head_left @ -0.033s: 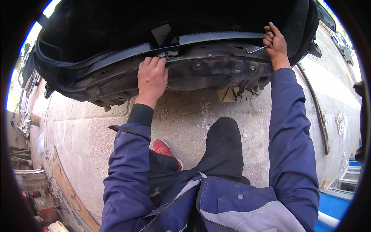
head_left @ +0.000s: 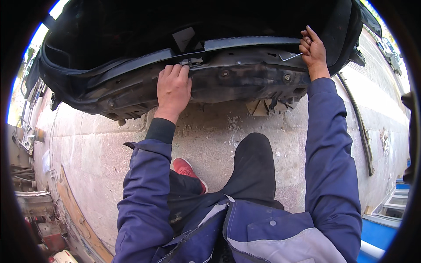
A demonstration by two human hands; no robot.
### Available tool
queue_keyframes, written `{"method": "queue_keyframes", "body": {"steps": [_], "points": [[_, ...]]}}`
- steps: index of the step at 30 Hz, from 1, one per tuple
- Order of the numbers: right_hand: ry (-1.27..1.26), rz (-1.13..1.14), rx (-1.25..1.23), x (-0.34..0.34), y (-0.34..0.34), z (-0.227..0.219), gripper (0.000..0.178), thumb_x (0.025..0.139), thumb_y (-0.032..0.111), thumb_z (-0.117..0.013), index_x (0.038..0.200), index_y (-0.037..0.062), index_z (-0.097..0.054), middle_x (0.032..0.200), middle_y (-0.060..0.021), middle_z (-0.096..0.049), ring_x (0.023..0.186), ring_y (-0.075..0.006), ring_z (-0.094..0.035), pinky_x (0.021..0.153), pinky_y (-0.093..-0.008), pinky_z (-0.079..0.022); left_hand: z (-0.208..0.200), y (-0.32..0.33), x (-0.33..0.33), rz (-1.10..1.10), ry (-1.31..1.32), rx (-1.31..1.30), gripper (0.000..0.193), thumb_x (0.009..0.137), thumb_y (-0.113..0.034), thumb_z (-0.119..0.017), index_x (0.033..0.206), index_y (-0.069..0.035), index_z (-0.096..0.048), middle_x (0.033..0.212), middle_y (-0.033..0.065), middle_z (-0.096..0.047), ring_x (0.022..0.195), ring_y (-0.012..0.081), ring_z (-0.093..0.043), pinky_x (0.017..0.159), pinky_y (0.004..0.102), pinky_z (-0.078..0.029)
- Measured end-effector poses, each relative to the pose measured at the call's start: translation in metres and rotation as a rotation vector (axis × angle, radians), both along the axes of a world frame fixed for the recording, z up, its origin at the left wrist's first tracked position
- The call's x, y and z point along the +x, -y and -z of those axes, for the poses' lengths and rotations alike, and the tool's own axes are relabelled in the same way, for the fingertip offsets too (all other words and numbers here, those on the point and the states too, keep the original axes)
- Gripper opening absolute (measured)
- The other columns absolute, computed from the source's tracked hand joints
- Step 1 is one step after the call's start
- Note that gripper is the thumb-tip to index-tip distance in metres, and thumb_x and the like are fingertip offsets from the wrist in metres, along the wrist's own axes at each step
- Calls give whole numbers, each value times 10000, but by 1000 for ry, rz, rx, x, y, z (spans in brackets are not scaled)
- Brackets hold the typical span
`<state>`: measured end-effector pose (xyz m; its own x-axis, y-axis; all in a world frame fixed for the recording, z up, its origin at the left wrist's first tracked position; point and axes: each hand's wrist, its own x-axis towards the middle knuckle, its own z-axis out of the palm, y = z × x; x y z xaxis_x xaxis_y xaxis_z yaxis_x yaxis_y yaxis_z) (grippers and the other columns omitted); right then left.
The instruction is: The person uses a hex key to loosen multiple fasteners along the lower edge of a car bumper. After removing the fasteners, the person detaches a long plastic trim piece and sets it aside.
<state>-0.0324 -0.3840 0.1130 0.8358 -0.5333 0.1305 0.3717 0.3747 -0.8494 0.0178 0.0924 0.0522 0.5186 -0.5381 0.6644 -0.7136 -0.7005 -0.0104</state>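
Across the top of the head view spans the open trunk of a car, with a dirty black rear panel (head_left: 254, 78) below its sill. My left hand (head_left: 173, 90) is closed over the panel's upper edge, fingers curled beside a small metal latch (head_left: 191, 61); the fingertips are partly hidden. Higher up at the right, my right hand (head_left: 313, 49) is closed, thumb raised, around a thin bent metal rod (head_left: 290, 57). The rod's hooked end sticks out to the left, in front of the panel near a small slot. How far it runs inside the fist is hidden.
Below the panel a broken pale plastic piece (head_left: 265, 107) hangs, with small debris on the paving. A long dark strip (head_left: 357, 118) lies at the right. A wooden board (head_left: 81, 210) and scrap parts lie at the left, and a blue object (head_left: 379, 234) stands lower right.
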Motion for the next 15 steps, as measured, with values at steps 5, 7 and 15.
{"method": "queue_keyframes", "body": {"steps": [5, 7, 15], "points": [[-4, -12, 14, 1, 1, 0, 313, 1082, 296, -711, 994, -4, -708, 653, 43, -441, 484, -61, -314, 434, -231, -238, 22, 15, -34, 20, 109, 158, 691, 913, -166, -758, 1547, -9, -533, 1585, 163, -512, 1476, 339, -476, 1285, 467, -348], [-2, -13, 10, 1, 3, 1, 310, 1081, 296, -712, 993, -2, -709, 653, 43, -441, 483, -61, -314, 434, -231, -239, 31, 24, -48, 147, 18, 280, 778, 925, -176, -735, 1626, 1, -449, 1708, 166, -412, 1607, 332, -358, 1354, 478, -257], [9, -19, -3, 2, 4, 3, 312, 1080, 295, -710, 998, -6, -716, 651, 38, -457, 479, -62, -320, 429, -229, -245, 39, 15, -49, 74, -42, 342, 673, 987, -126, -564, 1633, 21, -443, 1715, 157, -440, 1611, 304, -384, 1365, 497, -219]]}}
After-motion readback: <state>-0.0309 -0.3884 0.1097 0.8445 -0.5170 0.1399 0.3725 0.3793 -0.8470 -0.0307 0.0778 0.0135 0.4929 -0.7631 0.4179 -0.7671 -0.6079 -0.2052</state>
